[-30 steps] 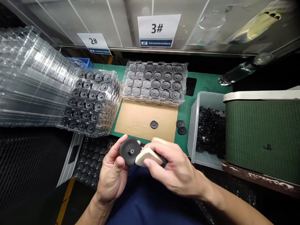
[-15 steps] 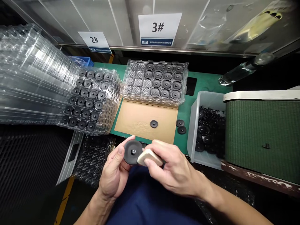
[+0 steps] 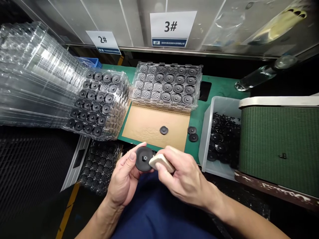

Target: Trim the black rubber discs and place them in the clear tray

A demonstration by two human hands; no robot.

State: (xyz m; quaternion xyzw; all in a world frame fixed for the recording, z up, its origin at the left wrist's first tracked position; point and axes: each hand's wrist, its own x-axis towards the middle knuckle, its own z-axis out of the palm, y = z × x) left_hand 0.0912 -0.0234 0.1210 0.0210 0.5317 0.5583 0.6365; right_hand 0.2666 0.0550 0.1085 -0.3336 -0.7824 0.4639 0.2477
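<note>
My left hand (image 3: 124, 179) grips a round black plastic disc (image 3: 144, 160) by its rim, the raised centre stud facing me. In my right hand (image 3: 183, 176) is a pale cream block with rounded corners (image 3: 161, 162), pinched between thumb and fingers. One end of the block touches or nearly touches the disc's right edge; the exact contact is hidden. Beyond my hands, a single black disc (image 3: 163, 130) lies on the brown cardboard sheet (image 3: 139, 121). Two more discs (image 3: 193, 137) rest on the green tabletop just right of it.
A clear tray (image 3: 165, 103) partly filled with discs stands behind the cardboard. Stacked trays (image 3: 122, 99) of discs rise at left. To the right are a translucent bin (image 3: 206, 132) of black parts and a green conveyor belt (image 3: 276, 146). A phone-like black slab (image 3: 205, 91) lies behind.
Both hands, with the disc and the pale block, appear slightly further right in view. The camera has shifted a little; the disc and block keep nearly the same position against each other.
</note>
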